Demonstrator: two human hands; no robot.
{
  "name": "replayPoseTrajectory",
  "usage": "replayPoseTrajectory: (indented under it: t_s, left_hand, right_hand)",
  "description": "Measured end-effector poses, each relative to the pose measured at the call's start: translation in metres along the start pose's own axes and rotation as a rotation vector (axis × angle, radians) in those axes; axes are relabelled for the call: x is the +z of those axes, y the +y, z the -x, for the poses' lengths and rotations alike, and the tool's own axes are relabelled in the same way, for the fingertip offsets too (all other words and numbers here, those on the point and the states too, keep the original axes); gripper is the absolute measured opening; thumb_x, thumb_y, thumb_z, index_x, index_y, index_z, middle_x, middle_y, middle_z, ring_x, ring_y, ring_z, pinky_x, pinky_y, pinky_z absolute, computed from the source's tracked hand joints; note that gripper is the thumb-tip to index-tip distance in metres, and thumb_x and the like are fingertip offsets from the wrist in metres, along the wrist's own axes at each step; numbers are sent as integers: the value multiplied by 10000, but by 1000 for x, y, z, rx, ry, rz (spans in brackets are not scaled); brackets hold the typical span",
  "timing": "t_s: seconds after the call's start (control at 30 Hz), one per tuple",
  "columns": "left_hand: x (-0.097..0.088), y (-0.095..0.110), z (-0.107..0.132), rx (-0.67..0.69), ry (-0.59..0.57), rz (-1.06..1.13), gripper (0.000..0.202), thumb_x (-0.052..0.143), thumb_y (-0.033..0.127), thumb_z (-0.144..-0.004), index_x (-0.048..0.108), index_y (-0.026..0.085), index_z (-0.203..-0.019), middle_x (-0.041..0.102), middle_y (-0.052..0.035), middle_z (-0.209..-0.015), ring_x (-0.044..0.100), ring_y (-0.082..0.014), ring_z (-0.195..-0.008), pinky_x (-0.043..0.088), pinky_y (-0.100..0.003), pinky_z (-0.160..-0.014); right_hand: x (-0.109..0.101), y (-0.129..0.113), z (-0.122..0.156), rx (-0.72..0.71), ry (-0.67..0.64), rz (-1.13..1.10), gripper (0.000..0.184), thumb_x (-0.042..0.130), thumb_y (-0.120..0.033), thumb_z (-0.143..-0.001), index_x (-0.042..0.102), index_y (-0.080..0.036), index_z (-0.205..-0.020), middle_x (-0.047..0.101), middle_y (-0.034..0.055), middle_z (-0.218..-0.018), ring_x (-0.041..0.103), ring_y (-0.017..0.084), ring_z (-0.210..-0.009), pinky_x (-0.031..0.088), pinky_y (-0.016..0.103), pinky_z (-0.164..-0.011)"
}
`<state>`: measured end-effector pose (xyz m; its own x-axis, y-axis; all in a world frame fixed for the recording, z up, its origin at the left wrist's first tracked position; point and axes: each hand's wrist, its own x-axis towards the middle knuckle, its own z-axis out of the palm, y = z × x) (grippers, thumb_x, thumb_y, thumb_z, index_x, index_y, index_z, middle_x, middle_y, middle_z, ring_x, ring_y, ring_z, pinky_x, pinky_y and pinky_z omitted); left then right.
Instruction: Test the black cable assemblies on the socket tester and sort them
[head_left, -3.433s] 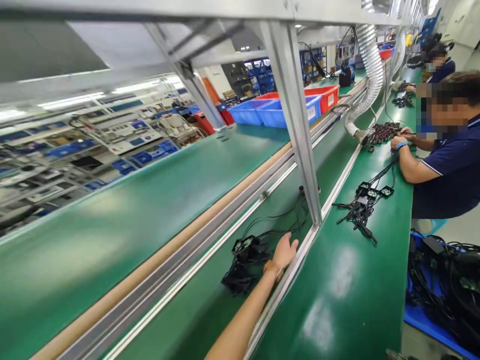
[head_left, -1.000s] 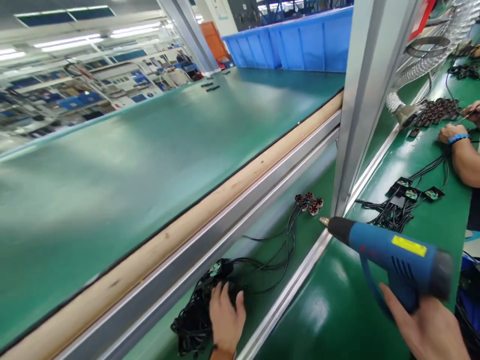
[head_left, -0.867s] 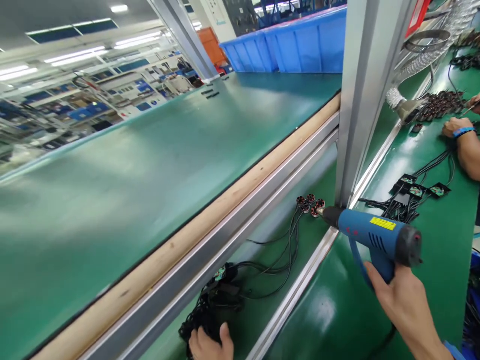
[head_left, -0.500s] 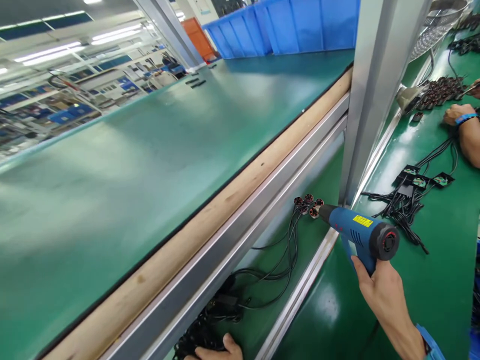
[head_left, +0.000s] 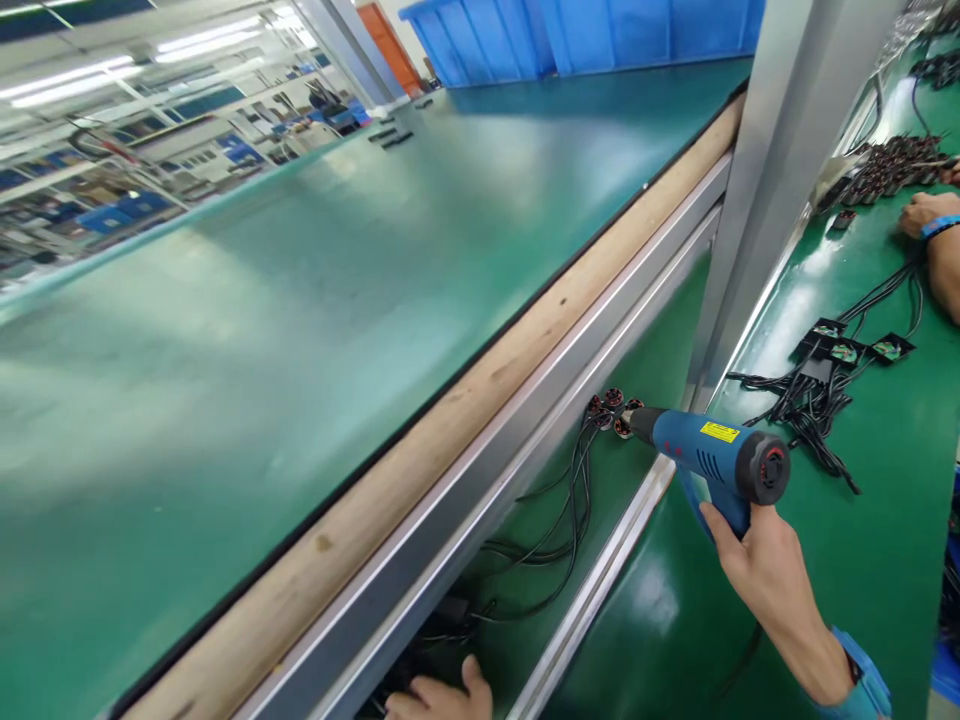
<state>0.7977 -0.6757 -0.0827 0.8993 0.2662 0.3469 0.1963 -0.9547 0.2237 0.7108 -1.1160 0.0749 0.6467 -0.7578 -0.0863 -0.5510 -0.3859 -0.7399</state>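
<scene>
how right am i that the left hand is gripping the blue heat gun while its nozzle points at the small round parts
Wrong hand: in the head view, the right hand grips the blue heat gun, while the left hand is by a dark pile. The nozzle does point at the small round parts.

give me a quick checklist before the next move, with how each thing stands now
1. Heat gun gripped by the handle in the right hand: ok.
2. Nozzle pointed at the small round parts: ok; whether it touches them, cannot tell.
3. Heat gun switched on or off: cannot tell.
4. Left hand away from the nozzle: ok, it is low at the picture's bottom edge.
5. Left hand's hold on the dark cable bundle: cannot tell, the hand is cut off and the area is dark.
6. Co-worker's hand away from the nozzle: ok, it is beyond the metal post.
</scene>
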Motion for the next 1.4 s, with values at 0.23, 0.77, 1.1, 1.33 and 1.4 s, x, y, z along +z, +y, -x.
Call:
replayPoseTrajectory:
  t_s: [0.23, 0.77, 1.1, 1.33, 1.4]
  left_hand:
    - [-20, 120, 95, 600, -423, 348, 551, 449, 254, -1010, 377, 209, -1555, 367, -137, -1665, 263, -305, -1579, 418, -531, -1212]
    - [6, 133, 157, 779, -382, 232, 780, 491, 187, -948, 151, 104, -1646, 307, -163, -1692, 247, -332, -1578, 324, -562, -1238]
    - [4, 134, 155, 786, -386, 233, 800, 499, 198, -947, 127, 109, -1649, 288, -163, -1700, 232, -338, -1581, 318, -564, -1236]
    - [1, 136, 154, 774, -392, 258, 808, 516, 192, -944, 129, 122, -1650, 270, -151, -1708, 215, -329, -1588, 290, -557, -1260]
    - [1, 136, 154, 771, -395, 262, 806, 514, 188, -945, 129, 126, -1651, 273, -150, -1707, 214, -328, -1588, 293, -561, -1259]
  right_hand:
    - [-4, -2, 1, -23, -45, 15, 450, 521, -520, -918, 573, -152, -1172, 571, 6, -640, 532, 209, -523, 337, 298, -510]
    - [4, 1, 9, -46, -63, 17, 346, 549, -533, -911, 564, -202, -1008, 428, -70, -501, 453, 180, -431, 304, 293, -480]
    - [0, 4, 15, -6, -44, 12, 375, 565, -557, -885, 569, -199, -1000, 437, -69, -502, 435, 171, -425, 292, 291, -482]
    - [2, 0, 14, 6, -66, 16, 412, 555, -547, -869, 584, -179, -1049, 450, -59, -518, 447, 179, -445, 294, 292, -493]
    - [3, -1, 15, 8, -75, 14, 397, 554, -546, -873, 580, -183, -1034, 450, -60, -516, 443, 177, -442, 293, 292, -494]
